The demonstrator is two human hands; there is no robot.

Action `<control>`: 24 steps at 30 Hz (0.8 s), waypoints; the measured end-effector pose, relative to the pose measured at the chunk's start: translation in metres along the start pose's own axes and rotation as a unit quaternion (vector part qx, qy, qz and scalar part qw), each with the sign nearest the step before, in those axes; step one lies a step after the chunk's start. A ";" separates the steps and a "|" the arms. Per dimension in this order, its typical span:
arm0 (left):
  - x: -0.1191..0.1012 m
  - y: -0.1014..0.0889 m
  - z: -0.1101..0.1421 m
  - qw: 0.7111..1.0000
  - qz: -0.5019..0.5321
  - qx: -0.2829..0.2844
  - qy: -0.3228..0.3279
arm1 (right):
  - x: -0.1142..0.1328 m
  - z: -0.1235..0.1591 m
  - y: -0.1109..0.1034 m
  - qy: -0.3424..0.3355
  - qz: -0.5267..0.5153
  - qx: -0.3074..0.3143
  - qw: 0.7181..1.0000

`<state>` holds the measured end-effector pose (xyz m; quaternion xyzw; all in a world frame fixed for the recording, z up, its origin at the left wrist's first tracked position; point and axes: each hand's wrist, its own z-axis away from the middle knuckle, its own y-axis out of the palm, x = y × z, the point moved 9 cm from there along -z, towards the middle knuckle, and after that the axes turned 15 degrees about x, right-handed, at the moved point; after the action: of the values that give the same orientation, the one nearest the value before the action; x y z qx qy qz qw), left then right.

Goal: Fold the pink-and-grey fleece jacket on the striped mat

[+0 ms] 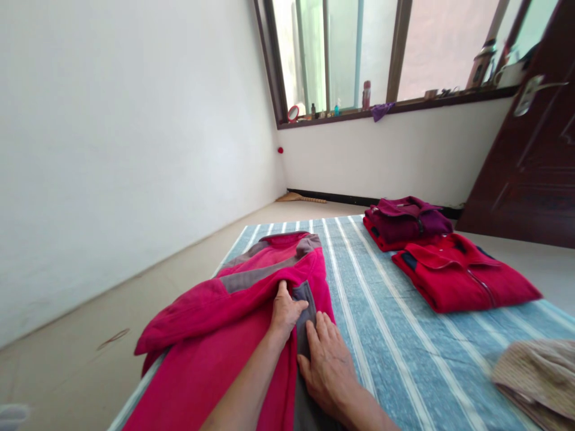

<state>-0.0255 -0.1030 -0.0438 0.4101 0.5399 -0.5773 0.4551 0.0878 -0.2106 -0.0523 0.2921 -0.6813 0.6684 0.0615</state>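
Observation:
A pink fleece jacket (251, 299) with grey panels lies spread on a blue striped sheet (386, 323), one sleeve folded across its left side. My left hand (286, 312) is closed on a fold of the jacket near its grey inner strip, thumb up on the pink cloth. Just beside it, my right hand (327, 358) lies flat on the grey strip (304, 299), fingers stretched out and together, holding nothing.
A folded red jacket (462, 272) and a folded maroon one on red cloth (406, 221) lie at the sheet's far right. A beige knitted piece (536, 374) sits at the right edge. White wall left, dark door (530, 161) right, cluttered window sill (386, 108) behind.

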 end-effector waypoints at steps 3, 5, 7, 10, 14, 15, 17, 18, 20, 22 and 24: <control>0.002 -0.003 -0.001 1.000 0.010 0.006 -0.006 | 0.003 -0.009 -0.013 -0.007 0.010 0.014 1.000; 0.003 -0.004 -0.003 1.000 0.023 0.019 -0.007 | 0.007 -0.020 -0.027 -0.014 0.013 0.023 1.000; 0.005 -0.003 -0.007 0.999 0.037 0.037 -0.009 | 0.010 -0.031 -0.039 -0.025 0.016 0.010 1.000; 0.008 -0.003 -0.012 0.997 0.044 0.059 -0.010 | 0.009 -0.045 -0.035 -0.037 0.017 -0.017 0.999; 0.009 -0.011 -0.014 0.998 -0.002 0.056 -0.006 | 0.001 -0.050 -0.006 -0.040 0.019 -0.049 0.998; 0.008 -0.015 -0.012 0.998 -0.021 0.051 -0.004 | 0.000 -0.050 -0.001 -0.040 0.017 -0.058 0.997; 0.001 -0.024 -0.008 0.997 -0.072 0.040 0.000 | -0.002 -0.051 0.005 -0.040 0.012 -0.071 0.997; -0.005 -0.028 -0.006 0.995 -0.098 0.037 0.002 | -0.002 -0.052 0.007 -0.040 0.012 -0.075 0.996; -0.024 -0.033 -0.003 0.982 -0.183 0.034 0.011 | -0.001 -0.055 0.010 -0.037 0.017 -0.078 0.996; -0.051 -0.031 -0.006 0.956 -0.291 0.025 0.033 | 0.001 -0.058 0.014 -0.030 0.026 -0.079 0.996; -0.077 -0.022 -0.021 0.940 -0.335 0.018 0.064 | 0.001 -0.060 0.017 -0.018 0.032 -0.087 0.996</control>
<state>-0.0281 -0.0759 0.0347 0.2495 0.6636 -0.6786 0.1922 0.0600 -0.1554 -0.0606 0.2760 -0.7466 0.6030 0.0533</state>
